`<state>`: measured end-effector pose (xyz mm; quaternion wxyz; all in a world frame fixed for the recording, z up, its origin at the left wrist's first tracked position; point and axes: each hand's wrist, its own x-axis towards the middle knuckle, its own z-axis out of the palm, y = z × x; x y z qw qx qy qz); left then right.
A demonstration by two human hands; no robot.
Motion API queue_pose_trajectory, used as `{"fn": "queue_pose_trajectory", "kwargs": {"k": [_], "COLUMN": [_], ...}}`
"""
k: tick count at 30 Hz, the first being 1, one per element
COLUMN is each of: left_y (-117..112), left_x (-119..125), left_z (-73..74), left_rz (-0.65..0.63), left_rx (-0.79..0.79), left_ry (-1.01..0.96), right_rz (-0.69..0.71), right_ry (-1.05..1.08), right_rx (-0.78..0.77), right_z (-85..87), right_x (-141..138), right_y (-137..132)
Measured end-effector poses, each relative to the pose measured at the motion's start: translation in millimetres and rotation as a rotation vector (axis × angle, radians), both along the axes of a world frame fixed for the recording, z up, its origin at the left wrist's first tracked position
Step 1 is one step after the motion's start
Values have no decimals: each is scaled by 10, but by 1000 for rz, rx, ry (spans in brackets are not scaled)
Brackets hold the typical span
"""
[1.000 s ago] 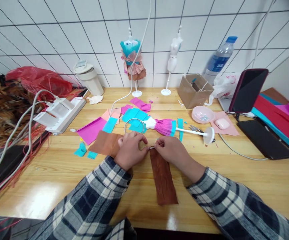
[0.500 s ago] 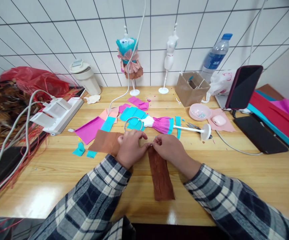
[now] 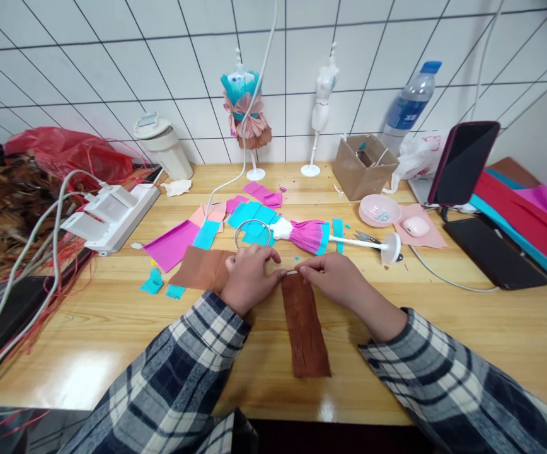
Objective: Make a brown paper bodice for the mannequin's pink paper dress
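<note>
A brown crepe paper strip (image 3: 305,328) lies lengthwise in front of me on the table. Along its far edge runs a thin white strip (image 3: 292,272) that looks like tape. My left hand (image 3: 251,277) is closed, its thumb at the left end of this white strip. At the other end, my right hand (image 3: 333,277) pinches with thumb and forefinger. A thin pale ring (image 3: 237,235) stands up behind my left knuckles; whether that hand holds it is hidden. Beside my left hand lies another brown paper piece (image 3: 198,268).
Beyond my hands lies a small dress form (image 3: 304,233) in a pink skirt, with turquoise paper (image 3: 249,213) and scissors (image 3: 367,238) near it. Two more forms stand by the wall, one dressed (image 3: 247,110), one white (image 3: 321,113). A pink bowl (image 3: 380,217) sits right.
My right hand has moved right along the paper's far edge, away from my left thumb. The thin white strip now shows between the two hands.
</note>
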<state>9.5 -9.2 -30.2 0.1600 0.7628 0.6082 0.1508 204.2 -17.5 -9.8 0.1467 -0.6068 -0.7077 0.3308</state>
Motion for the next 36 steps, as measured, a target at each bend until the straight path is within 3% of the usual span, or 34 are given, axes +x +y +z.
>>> {"fn": "queue_pose_trajectory", "kwargs": {"k": [5,9,13,23,29,36], "left_y": [11,5,4,9,14,12], "left_x": [-16,-18,-32,-83,-133,-104], "left_z": [-1,17,12,13,57,85], "left_rz": [-6,2,8,41,26,33], "left_rx": [-4,0,-3,12,17,21], "left_ry": [-7,-4,9,36,-31,-21], "right_rz": [-42,157,266,295,274,372], "right_ry": [-37,-272,-515,-458,-302,-368], "right_rx": [145,308,284,296,339,295], "right_z": [36,30,28,31,31,-49], "right_x": [21,-28,-58,-30,6,-104], "right_y": [-64,-173,-206,-214,-230,-247]}}
